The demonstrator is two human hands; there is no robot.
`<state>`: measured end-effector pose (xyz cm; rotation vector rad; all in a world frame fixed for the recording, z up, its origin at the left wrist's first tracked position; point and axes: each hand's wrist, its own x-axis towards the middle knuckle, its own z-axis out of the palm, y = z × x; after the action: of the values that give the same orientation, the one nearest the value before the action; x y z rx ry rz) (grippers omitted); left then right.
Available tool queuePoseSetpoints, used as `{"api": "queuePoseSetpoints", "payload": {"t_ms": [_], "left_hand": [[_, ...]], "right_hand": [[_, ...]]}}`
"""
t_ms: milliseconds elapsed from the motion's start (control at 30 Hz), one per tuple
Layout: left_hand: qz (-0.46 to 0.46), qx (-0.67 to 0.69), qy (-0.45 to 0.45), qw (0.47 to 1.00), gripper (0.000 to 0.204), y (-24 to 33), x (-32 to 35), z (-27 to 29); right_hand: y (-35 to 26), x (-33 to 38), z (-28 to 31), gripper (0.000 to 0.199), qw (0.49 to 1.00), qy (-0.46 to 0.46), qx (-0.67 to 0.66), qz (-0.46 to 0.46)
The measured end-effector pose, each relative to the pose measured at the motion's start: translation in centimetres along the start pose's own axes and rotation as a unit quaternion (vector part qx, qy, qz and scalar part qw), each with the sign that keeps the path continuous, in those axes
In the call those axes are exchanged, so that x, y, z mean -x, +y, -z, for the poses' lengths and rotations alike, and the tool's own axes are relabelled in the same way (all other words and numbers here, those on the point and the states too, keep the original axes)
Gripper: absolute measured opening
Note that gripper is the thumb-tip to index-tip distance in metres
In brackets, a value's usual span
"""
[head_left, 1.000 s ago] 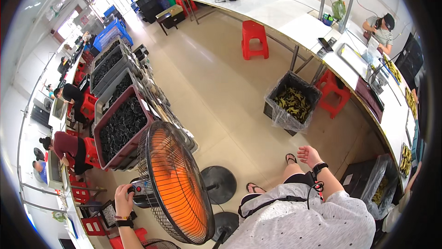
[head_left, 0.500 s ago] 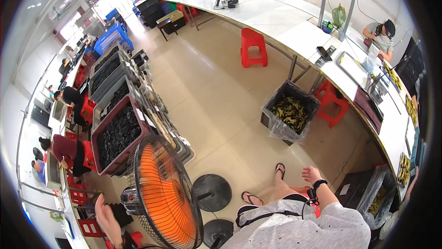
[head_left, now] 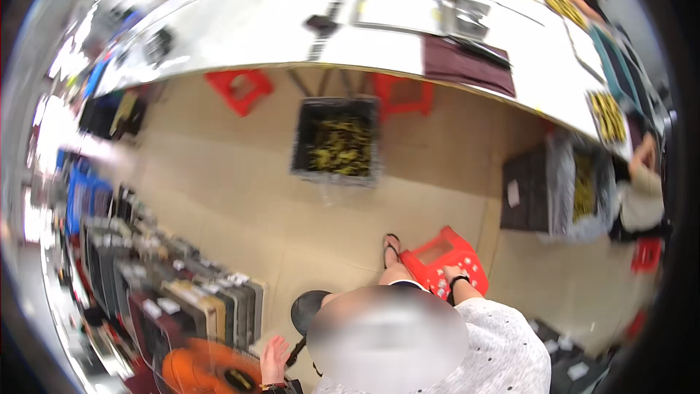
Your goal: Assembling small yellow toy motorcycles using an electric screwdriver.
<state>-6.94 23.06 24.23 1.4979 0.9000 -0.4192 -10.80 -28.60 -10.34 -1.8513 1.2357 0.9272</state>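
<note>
My right hand (head_left: 455,274), with a dark band on its wrist, is at the perforated seat of a red plastic stool (head_left: 433,251) and its fingers are closed on it. The stool stands beside my sandalled foot (head_left: 391,249). At the lower left, my left hand (head_left: 275,358) is raised with its fingers apart and holds nothing. It is next to an orange fan (head_left: 200,367) with a wire guard. The fan's round black base (head_left: 310,311) shows near my leg.
Ahead, a long white table (head_left: 248,37) bears trays and a maroon folded cloth (head_left: 467,66). A lined crate (head_left: 297,147) of yellow-green pieces stands before it; another lined bin (head_left: 523,190) is at right. Stacked crates (head_left: 233,314) line the left. People sit at the far right.
My view has turned to the right. My right hand has gone from the air down to the red stool. The left hand remains raised beside the fan.
</note>
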Motion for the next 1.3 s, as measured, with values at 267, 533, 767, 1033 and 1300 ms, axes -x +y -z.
{"api": "queuePoseSetpoints", "payload": {"t_ms": [267,533,767,1033,1300], "left_hand": [[0.272,-0.403,-0.068,0.871,0.051,-1.8,-12.8,10.2],[0.12,-0.465,-0.107,0.87,0.045,10.5,-14.4,-5.8],[0.11,-0.497,-0.141,0.849,0.038,8.3,-18.5,1.8],[0.074,-0.52,-0.174,0.833,0.035,9.4,-18.4,-1.0],[0.058,-0.452,-0.158,0.876,0.03,6.0,-18.9,-0.7]], "right_hand": [[7.9,1.2,-4.8,0.058,0.942,0.02,-0.3,-0.151],[9.2,-4.0,-10.2,0.07,0.705,-0.017,-0.652,-0.281],[3.2,-0.4,-4.3,0.05,0.611,0.122,-0.681,-0.384],[7.7,-2.3,-4.9,0.05,0.732,0.11,-0.558,-0.375],[1.6,0.6,1.3,0.068,0.818,0.197,-0.37,-0.395]]}}
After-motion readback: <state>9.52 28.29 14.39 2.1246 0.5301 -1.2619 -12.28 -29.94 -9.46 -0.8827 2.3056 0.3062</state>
